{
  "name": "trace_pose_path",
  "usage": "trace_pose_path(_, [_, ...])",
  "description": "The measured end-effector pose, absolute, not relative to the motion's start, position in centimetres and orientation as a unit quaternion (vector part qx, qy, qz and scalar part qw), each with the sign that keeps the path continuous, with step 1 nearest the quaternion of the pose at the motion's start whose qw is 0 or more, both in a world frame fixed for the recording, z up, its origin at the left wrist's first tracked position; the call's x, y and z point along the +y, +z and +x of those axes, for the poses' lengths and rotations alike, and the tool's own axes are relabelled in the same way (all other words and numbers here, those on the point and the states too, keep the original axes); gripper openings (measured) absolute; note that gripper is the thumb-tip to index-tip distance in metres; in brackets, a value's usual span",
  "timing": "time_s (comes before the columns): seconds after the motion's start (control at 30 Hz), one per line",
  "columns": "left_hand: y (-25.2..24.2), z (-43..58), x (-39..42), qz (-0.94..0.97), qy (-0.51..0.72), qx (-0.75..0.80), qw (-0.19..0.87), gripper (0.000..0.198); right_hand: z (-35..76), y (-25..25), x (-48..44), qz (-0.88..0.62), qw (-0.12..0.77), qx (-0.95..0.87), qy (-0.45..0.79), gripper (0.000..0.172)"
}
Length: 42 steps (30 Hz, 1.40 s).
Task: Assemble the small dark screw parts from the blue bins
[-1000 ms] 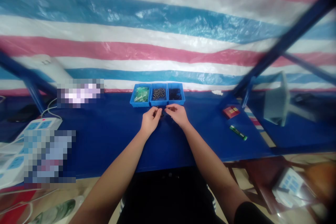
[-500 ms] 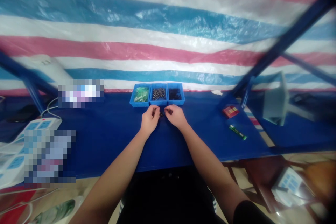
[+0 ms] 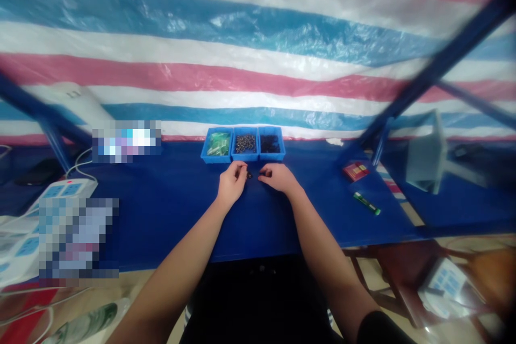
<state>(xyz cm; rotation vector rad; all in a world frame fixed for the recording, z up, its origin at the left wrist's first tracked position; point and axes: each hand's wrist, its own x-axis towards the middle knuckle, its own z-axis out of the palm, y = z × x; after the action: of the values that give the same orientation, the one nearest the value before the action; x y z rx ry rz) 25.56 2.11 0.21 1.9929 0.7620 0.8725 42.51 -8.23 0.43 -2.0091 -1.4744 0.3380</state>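
Observation:
My left hand [image 3: 233, 181] is closed in a pinch, with a small dark part [image 3: 249, 175] at its fingertips, too small to name surely. To its right, my right hand [image 3: 279, 177] has its fingers curled in; whatever is between them is hidden. A gap separates the two hands. Just beyond them stand three joined blue bins: the left bin [image 3: 216, 160] has green-and-clear plastic packets, the middle bin [image 3: 245, 157] many small metallic pieces, and the right bin [image 3: 273, 156] small black pieces.
On the blue table [image 3: 177, 226], a red box [image 3: 356, 171] and a green stick-shaped packet [image 3: 366, 203] lie at the right. A white power strip [image 3: 72, 188] with cables is at the left. Blue frame posts [image 3: 435, 72] and a striped sheet [image 3: 250, 75] bound the back.
My right hand has moved right, away from my left, widening the gap between the fingertips. My left hand keeps its pinch near the small dark part. The view has shifted slightly.

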Motion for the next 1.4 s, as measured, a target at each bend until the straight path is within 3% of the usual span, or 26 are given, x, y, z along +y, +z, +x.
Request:
trace_pose_path(0.1, [0.4,25.5,2.1,0.793,0.341,0.3,0.405,0.023,42.3,0.4,-8.3,-0.742,0.307,-0.582,0.127,0.007])
trace_pose_path(0.23, [0.5,25.5,2.1,0.799,0.334,0.302,0.399,0.022,41.5,0.4,-7.8,-0.714,0.371,-0.581,0.127,0.009])
trace_pose_path(0.4, [0.3,25.5,2.1,0.805,0.335,0.303,0.386,0.023,40.2,0.4,-6.5,-0.66,0.578,-0.444,0.18,0.026])
trace_pose_path(0.5, [0.2,25.5,2.2,0.805,0.335,0.3,0.387,0.024,39.8,0.4,-6.2,-0.593,0.632,-0.441,0.233,0.049])
trace_pose_path(0.57, [0.1,25.5,2.2,0.805,0.336,0.293,0.393,0.023,39.8,0.4,-6.5,-0.583,0.617,-0.476,0.229,0.052])
trace_pose_path(0.77, [0.4,25.5,2.3,0.806,0.337,0.295,0.387,0.023,39.8,0.6,-7.2,-0.634,0.417,-0.639,0.125,0.017])
trace_pose_path(0.9, [0.3,25.5,2.3,0.808,0.334,0.296,0.385,0.024,39.8,0.2,-6.9,-0.652,0.352,-0.666,0.089,0.01])
trace_pose_path(1.23, [0.3,25.5,2.2,0.813,0.33,0.291,0.382,0.024,39.9,0.0,-7.0,-0.675,0.364,-0.635,0.088,0.018])
trace_pose_path(1.4, [0.2,25.5,2.3,0.813,0.331,0.29,0.382,0.024,40.0,0.0,-6.9,-0.674,0.485,-0.543,0.126,0.024])
